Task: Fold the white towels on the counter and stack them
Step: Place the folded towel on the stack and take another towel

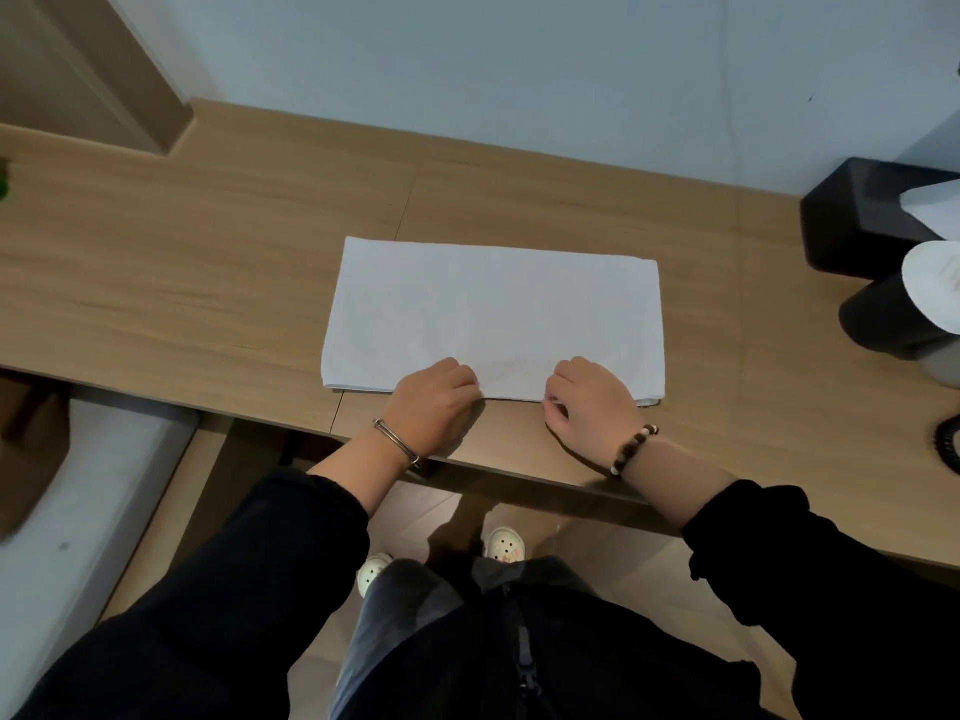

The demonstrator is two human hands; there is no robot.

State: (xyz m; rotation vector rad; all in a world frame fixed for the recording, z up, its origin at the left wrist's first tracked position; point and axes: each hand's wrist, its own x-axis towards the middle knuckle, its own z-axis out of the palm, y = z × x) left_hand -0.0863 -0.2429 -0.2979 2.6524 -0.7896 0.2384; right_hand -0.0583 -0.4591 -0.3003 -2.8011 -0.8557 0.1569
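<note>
Head camera view, looking down at a wooden counter (208, 283) that runs along a pale wall (519, 70). A white towel (493, 319) lies flat in the middle of the counter as a wide rectangle, already folded into layers, with its long near edge close to the counter's front edge.

Both hands are at that near edge, a little apart from each other. The left hand (434, 402) sits knuckles up with its fingers curled onto the towel's edge, gripping it. The right hand (587, 402) is also curled, with thumb and fingertips pinching the same edge further to the right. The left wrist wears a thin metal bangle (395, 441) and the right wrist a bracelet of dark and pale beads (636, 449). Both arms are in dark sleeves pushed up the forearm.

At the far right of the counter stands a black tissue box (862, 215) with a white tissue (935, 205) sticking out of it. Just in front of it is a dark round container (883, 319) with something white at its top. Below the counter, the person's pale clog shoes (504, 543) show on a wood-look floor
</note>
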